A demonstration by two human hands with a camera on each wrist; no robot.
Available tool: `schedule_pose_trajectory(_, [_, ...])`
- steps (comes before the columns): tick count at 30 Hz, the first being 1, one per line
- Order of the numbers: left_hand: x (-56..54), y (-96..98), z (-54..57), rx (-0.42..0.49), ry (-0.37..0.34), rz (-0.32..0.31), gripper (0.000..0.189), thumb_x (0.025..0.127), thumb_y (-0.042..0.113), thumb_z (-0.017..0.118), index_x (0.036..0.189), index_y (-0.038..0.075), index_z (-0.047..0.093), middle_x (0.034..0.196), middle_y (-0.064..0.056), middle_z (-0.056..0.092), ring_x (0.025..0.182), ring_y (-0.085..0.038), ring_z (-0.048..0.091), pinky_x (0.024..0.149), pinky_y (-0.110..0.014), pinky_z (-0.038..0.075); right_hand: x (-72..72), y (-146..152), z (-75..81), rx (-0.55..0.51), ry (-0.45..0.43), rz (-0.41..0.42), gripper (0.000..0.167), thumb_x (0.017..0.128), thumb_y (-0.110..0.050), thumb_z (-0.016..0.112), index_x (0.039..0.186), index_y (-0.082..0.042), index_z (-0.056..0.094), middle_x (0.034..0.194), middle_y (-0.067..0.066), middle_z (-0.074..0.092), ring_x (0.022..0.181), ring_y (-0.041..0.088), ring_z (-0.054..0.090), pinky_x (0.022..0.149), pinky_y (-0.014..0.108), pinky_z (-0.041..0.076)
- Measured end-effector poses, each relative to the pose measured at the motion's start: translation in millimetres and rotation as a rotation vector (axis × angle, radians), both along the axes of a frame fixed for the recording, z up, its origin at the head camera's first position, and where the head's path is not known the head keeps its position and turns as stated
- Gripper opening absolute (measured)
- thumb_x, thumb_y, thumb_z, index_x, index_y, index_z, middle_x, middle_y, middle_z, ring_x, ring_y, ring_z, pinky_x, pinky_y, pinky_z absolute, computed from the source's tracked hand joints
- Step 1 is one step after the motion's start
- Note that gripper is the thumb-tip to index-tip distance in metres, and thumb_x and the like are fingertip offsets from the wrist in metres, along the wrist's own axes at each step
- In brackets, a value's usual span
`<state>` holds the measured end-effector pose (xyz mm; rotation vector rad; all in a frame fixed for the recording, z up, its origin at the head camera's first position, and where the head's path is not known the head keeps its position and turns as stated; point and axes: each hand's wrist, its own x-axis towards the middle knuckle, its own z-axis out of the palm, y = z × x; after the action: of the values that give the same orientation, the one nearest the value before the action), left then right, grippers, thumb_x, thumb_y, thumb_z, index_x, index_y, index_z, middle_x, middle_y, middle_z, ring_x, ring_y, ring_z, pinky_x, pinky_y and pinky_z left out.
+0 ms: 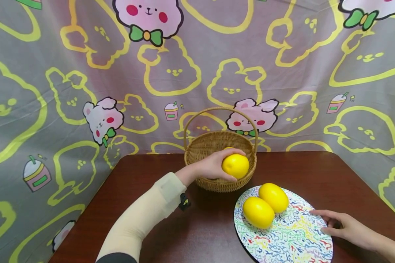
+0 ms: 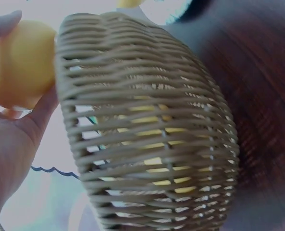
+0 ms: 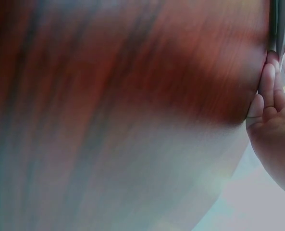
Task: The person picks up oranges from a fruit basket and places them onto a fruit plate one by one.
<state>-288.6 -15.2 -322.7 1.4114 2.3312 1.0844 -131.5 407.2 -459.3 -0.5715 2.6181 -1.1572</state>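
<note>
My left hand [image 1: 214,166] grips a yellow lemon [image 1: 236,166] at the front of the wicker basket's opening. In the left wrist view, the lemon [image 2: 24,65] is beside the basket's rim, held between thumb and fingers. The wicker basket [image 1: 200,146] has a tall arched handle; yellow shows inside through its weave [image 2: 147,144], partly hidden. Two more lemons lie side by side on a round, colourfully patterned plate [image 1: 289,233]: one nearer [image 1: 258,212], one farther [image 1: 273,197]. At the plate's right edge, my right hand [image 1: 349,228] holds the rim, some fingers curled underneath.
A dark reddish-brown wooden table [image 1: 145,182] carries the basket and plate. Behind and at the sides hangs a cloth [image 1: 184,84] printed with cartoon animals and drink cups. The basket stands close to the table's back edge.
</note>
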Motion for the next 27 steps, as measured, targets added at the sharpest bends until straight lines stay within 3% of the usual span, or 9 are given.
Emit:
schedule_pose_trajectory(10, [17.3,3.9,5.6,0.036,0.084,-0.032,0.074,0.075,0.022,0.085,0.137,0.028,0.045,0.128,0.008,0.048,0.107,-0.014,0.047,0.082,-0.03,0.048,-0.4,0.2,-0.3,-0.013,0.011,0.009,0.043,0.094,-0.011,0.063,0.135,-0.006,0.053,0.086,-0.006,0.055,0.074,0.011,0.051,0.059,0.024,0.042])
schedule_pose_trajectory(23, [33.7,17.5,4.7,0.082,0.005,-0.144,0.077,0.075,0.017,0.085,0.139,0.025,0.043,0.128,0.008,0.048,0.102,-0.012,0.051,0.082,-0.028,0.049,0.7,0.7,-1.9,-0.005,0.018,0.002,0.043,0.094,-0.011,0.063,0.135,-0.006,0.053,0.086,-0.006,0.054,0.073,0.011,0.051,0.059,0.023,0.041])
schedule_pose_trajectory(27, [37.9,22.7,2.6,0.082,0.02,-0.192,0.077,0.075,0.017,0.085,0.139,0.023,0.042,0.127,0.008,0.048,0.102,-0.01,0.051,0.083,-0.027,0.049,0.2,0.2,-2.2,0.003,0.009,-0.005,0.044,0.094,-0.014,0.064,0.135,-0.004,0.052,0.087,-0.006,0.055,0.074,0.011,0.052,0.06,0.023,0.042])
